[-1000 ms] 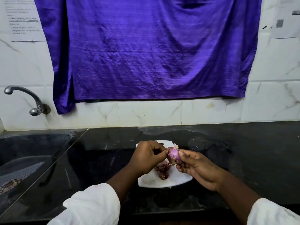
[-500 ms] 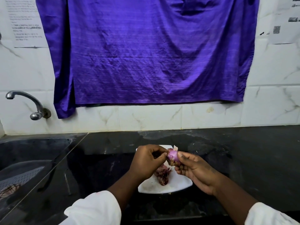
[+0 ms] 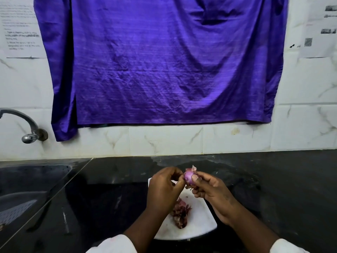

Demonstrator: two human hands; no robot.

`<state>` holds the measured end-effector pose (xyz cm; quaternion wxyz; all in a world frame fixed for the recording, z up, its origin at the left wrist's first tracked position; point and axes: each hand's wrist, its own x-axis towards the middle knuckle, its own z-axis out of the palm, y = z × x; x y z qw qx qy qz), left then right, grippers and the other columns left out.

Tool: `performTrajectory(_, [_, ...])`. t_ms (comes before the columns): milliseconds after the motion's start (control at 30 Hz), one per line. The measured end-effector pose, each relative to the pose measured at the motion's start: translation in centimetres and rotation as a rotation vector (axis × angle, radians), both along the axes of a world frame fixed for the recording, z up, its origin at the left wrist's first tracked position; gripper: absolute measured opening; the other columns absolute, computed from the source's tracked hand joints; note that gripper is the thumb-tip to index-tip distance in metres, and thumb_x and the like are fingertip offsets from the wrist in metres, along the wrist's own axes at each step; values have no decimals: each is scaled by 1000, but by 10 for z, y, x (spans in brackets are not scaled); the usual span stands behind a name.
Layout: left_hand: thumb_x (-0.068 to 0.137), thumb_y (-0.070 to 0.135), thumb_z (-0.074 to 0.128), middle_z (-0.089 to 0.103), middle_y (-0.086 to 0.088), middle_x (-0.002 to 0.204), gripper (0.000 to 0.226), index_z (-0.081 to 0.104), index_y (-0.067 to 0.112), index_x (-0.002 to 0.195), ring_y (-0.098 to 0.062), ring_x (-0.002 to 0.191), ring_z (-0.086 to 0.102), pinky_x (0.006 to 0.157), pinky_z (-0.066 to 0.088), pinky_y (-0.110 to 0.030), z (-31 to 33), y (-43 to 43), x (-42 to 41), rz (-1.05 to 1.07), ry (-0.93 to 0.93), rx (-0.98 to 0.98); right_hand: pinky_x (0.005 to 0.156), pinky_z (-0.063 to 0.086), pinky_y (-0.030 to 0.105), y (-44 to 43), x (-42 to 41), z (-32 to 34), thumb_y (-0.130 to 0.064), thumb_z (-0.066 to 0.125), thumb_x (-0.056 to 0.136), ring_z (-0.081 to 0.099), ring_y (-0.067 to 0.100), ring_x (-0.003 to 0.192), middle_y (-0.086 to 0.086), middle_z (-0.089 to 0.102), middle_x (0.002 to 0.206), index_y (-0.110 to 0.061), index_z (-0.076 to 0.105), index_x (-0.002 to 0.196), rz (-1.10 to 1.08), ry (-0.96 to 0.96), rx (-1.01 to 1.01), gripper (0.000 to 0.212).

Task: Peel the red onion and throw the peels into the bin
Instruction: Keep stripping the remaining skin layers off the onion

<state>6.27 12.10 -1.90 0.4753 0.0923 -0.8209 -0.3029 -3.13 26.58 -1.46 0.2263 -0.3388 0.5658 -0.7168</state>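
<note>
A small red onion (image 3: 188,177), shiny purple with a pale scrap of skin sticking up at its top, is held above a white cutting board (image 3: 198,221). My right hand (image 3: 211,191) grips the onion, thumb on its front. My left hand (image 3: 165,189) pinches at the onion's left side with curled fingers; whether it holds a strip of peel is hidden. A heap of dark red peels (image 3: 180,213) lies on the board under my hands. No bin is in view.
The board lies on a black stone counter (image 3: 273,189). A sink (image 3: 27,190) with a metal tap (image 3: 27,125) is at the left. A purple cloth (image 3: 160,61) hangs on the white tiled wall behind.
Both hands and the onion have kept their grip and stayed together over the board. The view has tilted slightly, so the scene sits a little lower in the frame.
</note>
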Motion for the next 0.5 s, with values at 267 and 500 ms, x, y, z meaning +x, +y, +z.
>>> performTrajectory(267, [89,12,71,65,12,84,14,65,24,83,-14,80,65,61,54,-28,-10,-16,-32,-53,59,79,63,47,33,-29,-42,-14,-40,76,72,59,25,72,21,74,89,-15,79,112,0,-36,-122,47])
performTrajectory(500, [97,12,64,67,9,83,22,65,29,82,-12,80,65,66,51,-23,-27,-25,-34,-59,105,241,57,46,32,-44,-54,-27,-38,72,75,55,32,77,38,67,105,-3,77,114,59,15,-210,53])
